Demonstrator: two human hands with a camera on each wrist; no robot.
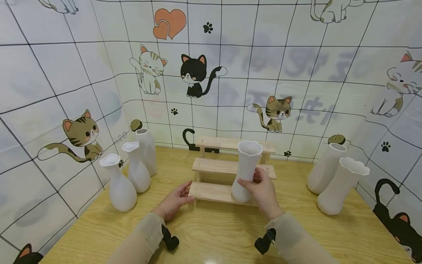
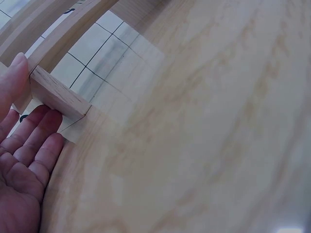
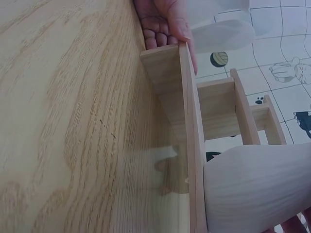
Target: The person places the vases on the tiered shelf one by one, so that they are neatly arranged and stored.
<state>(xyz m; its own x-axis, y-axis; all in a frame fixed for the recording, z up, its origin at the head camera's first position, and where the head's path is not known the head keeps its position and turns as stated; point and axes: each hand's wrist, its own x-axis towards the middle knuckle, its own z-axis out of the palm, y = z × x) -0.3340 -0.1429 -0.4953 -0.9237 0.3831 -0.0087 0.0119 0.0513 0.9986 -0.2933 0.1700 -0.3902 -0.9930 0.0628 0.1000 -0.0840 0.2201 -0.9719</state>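
A three-step wooden stand (image 1: 211, 190) is on the table. On the right part of its lowest step is a white vase (image 1: 245, 172) with a wavy rim, upright, its base at the board. My right hand (image 1: 262, 190) grips this vase around its middle, thumb in front; in the right wrist view the vase (image 3: 257, 187) hides most of that hand. At the left end of the lowest step, my left hand (image 1: 176, 200) holds the board's end. In the left wrist view its thumb is at the board's edge and its fingers (image 2: 41, 126) are by the end leg.
Three white narrow-necked vases, the nearest one (image 1: 122, 189) foremost, stand on the table's left side. Two more white vases, a wide-rimmed one (image 1: 339, 187) and a ribbed one (image 1: 324, 168), stand at the right. Behind is a cat-patterned sheet (image 1: 230, 110).
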